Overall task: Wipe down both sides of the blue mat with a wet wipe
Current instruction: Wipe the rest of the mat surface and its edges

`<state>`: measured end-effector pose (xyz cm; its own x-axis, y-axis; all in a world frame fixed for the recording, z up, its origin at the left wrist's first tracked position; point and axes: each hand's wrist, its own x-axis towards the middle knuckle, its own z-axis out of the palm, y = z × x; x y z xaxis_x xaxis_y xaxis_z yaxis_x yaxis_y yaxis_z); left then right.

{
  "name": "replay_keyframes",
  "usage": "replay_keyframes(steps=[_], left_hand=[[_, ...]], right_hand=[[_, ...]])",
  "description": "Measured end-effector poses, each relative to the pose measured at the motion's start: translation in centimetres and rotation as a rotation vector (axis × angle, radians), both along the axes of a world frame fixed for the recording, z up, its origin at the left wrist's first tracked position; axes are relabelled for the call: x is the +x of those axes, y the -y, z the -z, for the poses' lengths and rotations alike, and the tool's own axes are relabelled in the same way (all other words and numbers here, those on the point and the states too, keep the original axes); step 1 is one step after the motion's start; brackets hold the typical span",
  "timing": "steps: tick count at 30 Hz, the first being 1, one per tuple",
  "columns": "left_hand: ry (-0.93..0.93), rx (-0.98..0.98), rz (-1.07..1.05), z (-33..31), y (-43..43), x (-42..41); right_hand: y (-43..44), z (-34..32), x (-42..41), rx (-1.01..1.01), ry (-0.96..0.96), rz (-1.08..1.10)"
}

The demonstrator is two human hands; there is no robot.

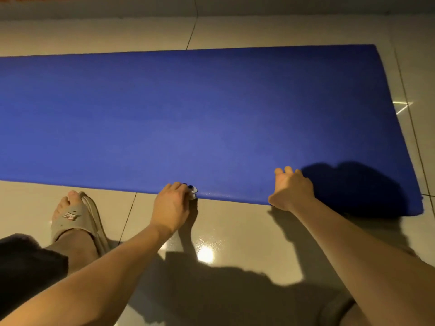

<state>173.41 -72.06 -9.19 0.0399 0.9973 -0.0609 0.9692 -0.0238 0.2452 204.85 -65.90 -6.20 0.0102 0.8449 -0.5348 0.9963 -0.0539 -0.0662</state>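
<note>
Blue mat (188, 114), flat matte rectangle; left hand (170, 208) pinches crumpled wipe (193, 192).

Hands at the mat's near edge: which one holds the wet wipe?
The left hand: the white wet wipe pokes out beside its curled fingers. The right hand touches only the blue mat.

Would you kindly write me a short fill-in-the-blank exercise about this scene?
1. The mat on the tiled floor is ____ in colour.
2. The left hand holds a ____ wipe at the mat's edge.
3. The right hand lays its fingers on the ____.
4. The slipper stands on the ____.
Missing words: blue; white; mat; floor.
</note>
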Motion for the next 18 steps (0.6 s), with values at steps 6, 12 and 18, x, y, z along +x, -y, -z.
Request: replay_keyframes(steps=[6,12,18], left_hand=[[0.244,-0.067,0.150,0.3,-0.8,9.4],[0.102,-0.045,0.273,1.2,-1.4,8.7],[0.056,-0.055,-0.029,0.6,-1.0,-2.8]], right_hand=[[0.0,-0.3,-1.4,-0.017,0.067,-0.026],[0.1,-0.1,-1.6,-0.012,0.115,-0.042],[0.4,0.1,-2.6,0.003,0.145,0.014]])
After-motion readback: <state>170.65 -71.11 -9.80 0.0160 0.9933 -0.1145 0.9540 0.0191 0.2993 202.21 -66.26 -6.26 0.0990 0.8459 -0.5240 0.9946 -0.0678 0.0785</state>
